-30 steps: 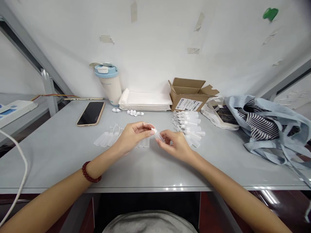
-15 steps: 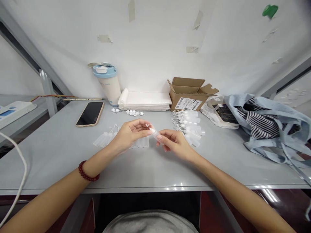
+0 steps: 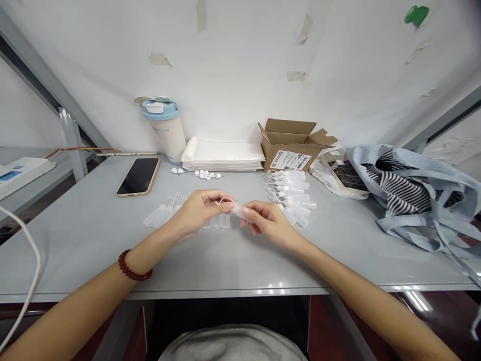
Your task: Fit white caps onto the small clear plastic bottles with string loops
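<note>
Between my two hands is a small translucent plastic tube [image 3: 238, 210] with a white cap and a thin white loop of string. My left hand [image 3: 201, 209] pinches it at the cap end, thumb against fingers, with the string loop curving over the fingertips. On the other end, my right hand [image 3: 268, 219] is closed round the tube body. Under and beside my left hand lie clear tubes [image 3: 160, 214], partly hidden by the wrist. To the right of my right hand, several capped tubes with strings [image 3: 295, 193] lie in a column.
Several small white caps [image 3: 205, 174] lie before a stack of white sheets or sleeves [image 3: 227, 155]. A phone [image 3: 138, 176] and a tumbler [image 3: 167, 133] stand left of them. At right are an open cardboard box [image 3: 289, 150], a plastic bag [image 3: 325, 170] and a blue cloth bag [image 3: 406, 190].
My left fingers have shifted slightly on the cap end, and the string loop now arcs leftward over them. The tube is tilted less steeply. My right hand keeps its grip.
</note>
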Demonstrator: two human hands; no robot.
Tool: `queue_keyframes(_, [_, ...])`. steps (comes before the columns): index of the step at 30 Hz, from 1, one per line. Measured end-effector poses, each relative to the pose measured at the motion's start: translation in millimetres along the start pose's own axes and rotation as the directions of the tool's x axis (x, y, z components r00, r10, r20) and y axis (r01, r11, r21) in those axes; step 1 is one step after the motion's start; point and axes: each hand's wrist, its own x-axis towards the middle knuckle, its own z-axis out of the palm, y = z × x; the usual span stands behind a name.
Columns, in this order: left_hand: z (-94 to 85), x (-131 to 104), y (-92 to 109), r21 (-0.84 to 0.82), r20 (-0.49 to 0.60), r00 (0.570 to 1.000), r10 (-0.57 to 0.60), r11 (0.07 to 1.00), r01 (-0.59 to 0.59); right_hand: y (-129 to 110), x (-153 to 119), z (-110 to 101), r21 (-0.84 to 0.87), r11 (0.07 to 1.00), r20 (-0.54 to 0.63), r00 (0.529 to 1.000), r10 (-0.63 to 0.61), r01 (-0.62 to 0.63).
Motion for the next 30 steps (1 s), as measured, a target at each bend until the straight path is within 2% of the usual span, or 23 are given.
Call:
queue_keyframes(8, [1.1,-1.8,2.7,-0.059,-0.026,0.999,0.043,0.997,-0.044,3.3,4.4,-2.6,0.126,0.991,-0.005,0.999,0.051,-0.05])
queue_keyframes(19, [1.2,-2.4,5.4,-0.013,-0.01,0.999,-0.045,0.999,0.045,-0.5,1.3,-1.5,-0.053,0.997,-0.068,0.996,-0.054,0.05])
queue_keyframes(23, [1.6,-3.5,8.8,0.03,0.058,0.996,-0.073,0.997,0.071,1.8,0.9,-1.0,-0.087,0.994,-0.084,0.994,-0.066,0.059])
queue_keyframes(26, [1.5,-5.9,9.5,0.092,0.093,0.995,-0.04,0.995,0.032,4.3,0.7,-1.0,-0.1,0.994,-0.092,0.994,-0.057,0.048])
queue_keyframes(30, [2.7,-9.0,7.5,0.158,0.065,0.997,0.048,0.986,-0.058,5.0,1.6,-2.0,-0.075,0.997,-0.097,0.995,-0.027,0.02])
